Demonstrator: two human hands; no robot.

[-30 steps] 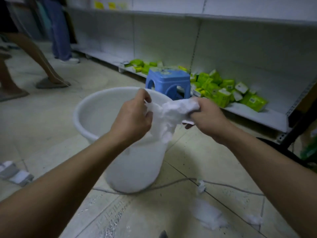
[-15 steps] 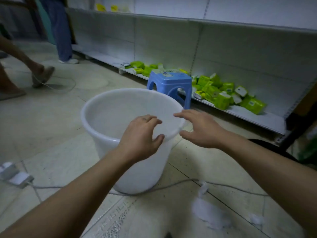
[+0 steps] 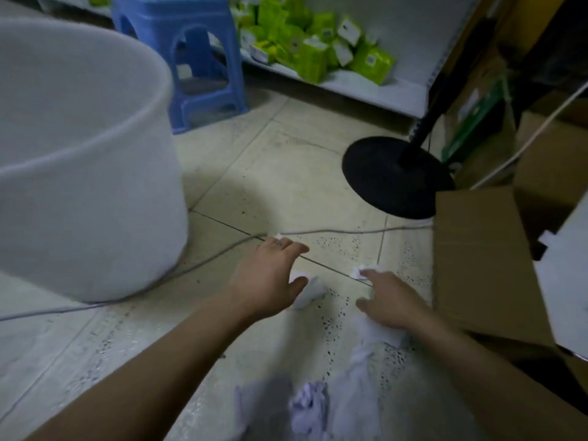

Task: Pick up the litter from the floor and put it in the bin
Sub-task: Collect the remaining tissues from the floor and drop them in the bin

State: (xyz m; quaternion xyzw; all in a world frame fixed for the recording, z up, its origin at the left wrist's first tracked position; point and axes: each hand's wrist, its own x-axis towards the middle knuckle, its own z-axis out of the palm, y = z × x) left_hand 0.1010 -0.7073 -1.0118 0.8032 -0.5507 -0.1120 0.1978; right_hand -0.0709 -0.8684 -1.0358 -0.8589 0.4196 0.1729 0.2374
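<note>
The white plastic bin (image 3: 82, 173) stands on the tiled floor at the left. Both my hands are low over the floor to its right. My left hand (image 3: 270, 278) is spread open, with a crumpled white tissue (image 3: 307, 289) lying at its fingertips and thumb. My right hand (image 3: 389, 299) is also open, its fingertips touching a small white scrap (image 3: 359, 271). A long strip of white tissue (image 3: 366, 354) runs under my right wrist toward me. More crumpled tissue (image 3: 310, 409) lies near the bottom edge.
A grey cable (image 3: 334, 232) crosses the floor just beyond my hands. A black round stand base (image 3: 391, 173) sits at the right, cardboard boxes (image 3: 483, 262) beside it. A blue stool (image 3: 187, 52) and a low shelf with green packets (image 3: 315, 36) lie behind.
A second ago both hands held white tissue over the bin; then they let it go inside. Now the view has dropped and both hands are down at floor tissues right of the bin.
</note>
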